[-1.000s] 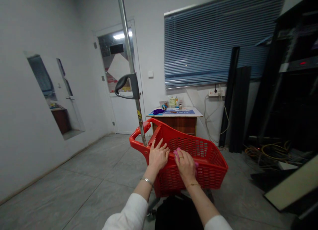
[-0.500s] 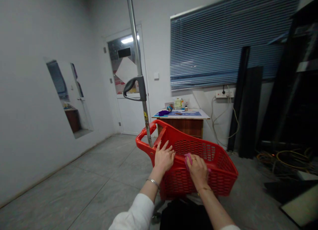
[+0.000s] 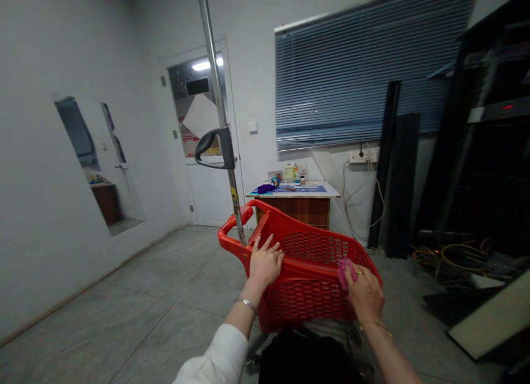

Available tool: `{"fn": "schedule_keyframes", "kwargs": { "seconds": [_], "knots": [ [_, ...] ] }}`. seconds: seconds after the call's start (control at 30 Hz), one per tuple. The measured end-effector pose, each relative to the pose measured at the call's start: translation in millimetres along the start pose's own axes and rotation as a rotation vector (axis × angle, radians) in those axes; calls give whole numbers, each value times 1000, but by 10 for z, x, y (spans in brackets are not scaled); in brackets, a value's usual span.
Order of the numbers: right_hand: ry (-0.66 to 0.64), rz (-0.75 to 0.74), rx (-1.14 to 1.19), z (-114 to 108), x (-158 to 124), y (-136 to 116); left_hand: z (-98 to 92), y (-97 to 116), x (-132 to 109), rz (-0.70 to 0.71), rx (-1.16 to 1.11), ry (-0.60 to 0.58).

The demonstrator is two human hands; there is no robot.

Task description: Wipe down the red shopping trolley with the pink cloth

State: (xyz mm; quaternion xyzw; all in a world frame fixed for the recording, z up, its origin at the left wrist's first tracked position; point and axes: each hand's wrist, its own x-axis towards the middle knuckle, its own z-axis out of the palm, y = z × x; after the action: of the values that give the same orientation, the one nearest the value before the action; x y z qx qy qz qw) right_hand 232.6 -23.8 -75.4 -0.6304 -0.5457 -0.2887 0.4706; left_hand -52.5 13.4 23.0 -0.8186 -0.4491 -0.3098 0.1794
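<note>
In front of me stands a red plastic shopping cart [image 3: 306, 304] with slotted basket walls and a metal pole [image 3: 213, 74] rising at its handle end. My left hand [image 3: 265, 262] lies on the near rim close to the handle, fingers spread and stretched out. Farther right along the same rim, my right hand [image 3: 365, 293] is closed on a pink cloth [image 3: 344, 273], which touches the rim. Part of the cloth is hidden under the fingers.
Behind the cart is a small wooden table [image 3: 296, 211] with a purple cloth [image 3: 265, 189] and several small items. Dark panels [image 3: 401, 185] lean by the blinds. Cables [image 3: 459, 257] lie on the floor at right. A white door [image 3: 209, 196] is at the back left.
My right hand has slid the pink cloth rightward along the cart's near rim. My left hand keeps its place on the rim. The whole view has shifted slightly.
</note>
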Motion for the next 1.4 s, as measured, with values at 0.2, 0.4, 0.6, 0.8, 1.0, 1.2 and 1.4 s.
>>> {"fn": "schedule_keyframes", "kwargs": {
  "seconds": [0.2, 0.4, 0.6, 0.8, 1.0, 1.2, 1.4],
  "knots": [
    [-65, -152, 65, 138, 65, -1026, -4, -3, -5, -6, 11, 16],
    [-69, -221, 149, 159, 57, -1314, -48, -22, -22, 1, 33, -4],
    [-59, -117, 39, 76, 31, -538, -65, 29, -5, -12, 23, -13],
    [-62, -95, 55, 199, 108, -1116, -25, 53, 10, -4, 10, 0],
    [-170, -158, 149, 187, 121, -1222, -35, 20, -11, 4, 13, -5],
    [-143, 1, -18, 83, 101, -289, -40, 66, -27, -7, -8, -11],
    [-178, -34, -37, 148, 165, -912, -36, 106, -19, -10, -1, 0]
  ]
}}
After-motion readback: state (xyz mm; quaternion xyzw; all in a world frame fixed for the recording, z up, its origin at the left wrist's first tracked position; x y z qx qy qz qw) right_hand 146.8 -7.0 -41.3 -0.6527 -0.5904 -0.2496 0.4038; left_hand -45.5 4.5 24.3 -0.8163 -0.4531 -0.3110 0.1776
